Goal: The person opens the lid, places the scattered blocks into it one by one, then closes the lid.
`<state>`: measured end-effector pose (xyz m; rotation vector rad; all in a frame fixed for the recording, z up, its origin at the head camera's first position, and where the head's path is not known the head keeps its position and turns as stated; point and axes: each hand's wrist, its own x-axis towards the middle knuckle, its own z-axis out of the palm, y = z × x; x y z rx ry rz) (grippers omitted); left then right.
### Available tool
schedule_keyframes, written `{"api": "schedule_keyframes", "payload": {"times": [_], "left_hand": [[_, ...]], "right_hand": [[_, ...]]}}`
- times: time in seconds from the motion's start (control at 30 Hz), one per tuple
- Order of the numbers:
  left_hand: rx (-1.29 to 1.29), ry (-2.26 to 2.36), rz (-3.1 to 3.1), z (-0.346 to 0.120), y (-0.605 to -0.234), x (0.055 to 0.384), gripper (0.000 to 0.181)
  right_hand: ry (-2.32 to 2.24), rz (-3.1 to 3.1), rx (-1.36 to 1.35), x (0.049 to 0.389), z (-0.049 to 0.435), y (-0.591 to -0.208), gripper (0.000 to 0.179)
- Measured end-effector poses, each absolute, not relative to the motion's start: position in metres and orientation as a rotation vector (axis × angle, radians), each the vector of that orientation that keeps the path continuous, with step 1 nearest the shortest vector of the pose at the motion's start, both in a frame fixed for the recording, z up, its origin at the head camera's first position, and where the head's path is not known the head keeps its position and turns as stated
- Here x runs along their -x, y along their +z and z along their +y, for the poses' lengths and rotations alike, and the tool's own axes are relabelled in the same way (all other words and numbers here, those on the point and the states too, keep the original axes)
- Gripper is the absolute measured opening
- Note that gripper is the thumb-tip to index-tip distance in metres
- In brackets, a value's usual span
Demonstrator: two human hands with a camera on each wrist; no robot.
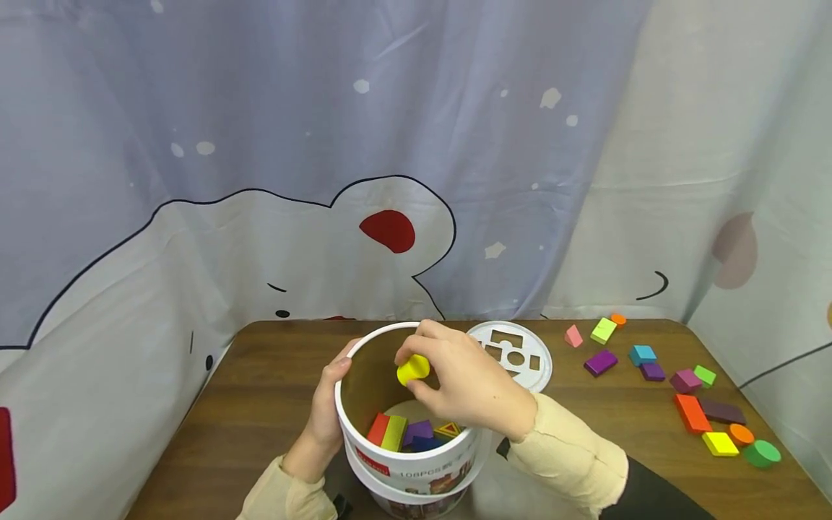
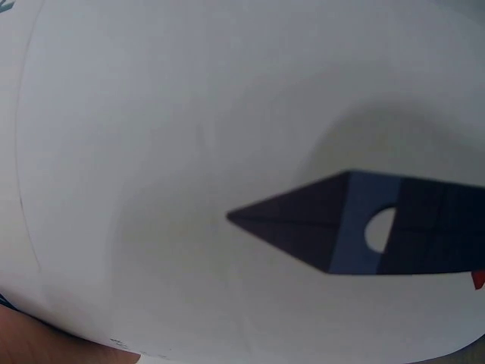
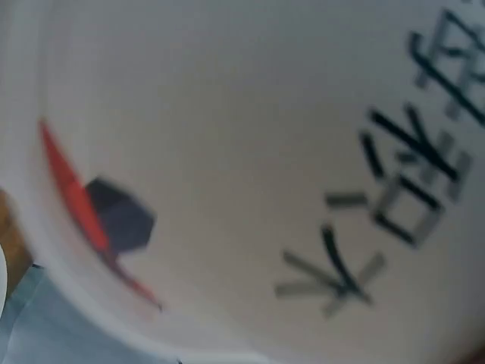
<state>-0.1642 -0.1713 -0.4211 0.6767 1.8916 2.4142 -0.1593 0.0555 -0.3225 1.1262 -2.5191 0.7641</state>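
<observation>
My right hand (image 1: 464,375) is over the mouth of a white plastic bucket (image 1: 425,468), pinching a yellow cylinder block (image 1: 413,370) between thumb and fingers. My left hand (image 1: 325,412) grips the bucket's left side, fingertips at the rim. Inside the bucket lie several coloured blocks, among them a red block (image 1: 378,429), an olive-green block (image 1: 393,433), a purple block (image 1: 417,431) and a triangular block (image 1: 448,430). The left wrist view is mostly the white bucket wall (image 2: 167,136) with a printed dark shape. Printed characters cover the bucket wall (image 3: 227,189) in the right wrist view.
A white lid with cut-out shapes (image 1: 544,361) lies on the wooden table (image 1: 260,404) behind my right hand. Several loose blocks are spread over the right side, including a red-orange block (image 1: 692,414) and a green cylinder (image 1: 762,453). A patterned curtain (image 1: 260,108) hangs behind.
</observation>
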Motion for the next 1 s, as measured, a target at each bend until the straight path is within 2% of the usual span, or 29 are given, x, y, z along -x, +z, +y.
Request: {"api": "schedule_keyframes", "payload": {"times": [0.27,0.5,0.6,0.77,1.0], "left_hand": [[-0.736,2.384,1.904,-0.172,-0.428,0.168,0.055],[-0.66,2.403,1.921,-0.17,-0.421,0.163,0.053],[-0.665,2.4,1.91,-0.17,-0.42,0.162,0.052],[-0.714,2.411,1.875,-0.169,-0.42,0.162,0.052],[-0.677,2.402,1.891,-0.172,-0.426,0.165,0.053]], "right_hand": [[0.535,-2.644,-1.167,0.17,0.043,-0.327,0.019],[0.351,-2.746,-1.185,0.169,0.041,-0.331,0.019],[0.242,-2.779,-1.174,0.167,0.041,-0.331,0.03],[0.128,-2.795,-1.179,0.164,0.04,-0.333,0.064],[0.184,-2.743,-1.209,0.163,0.039,-0.333,0.066]]}}
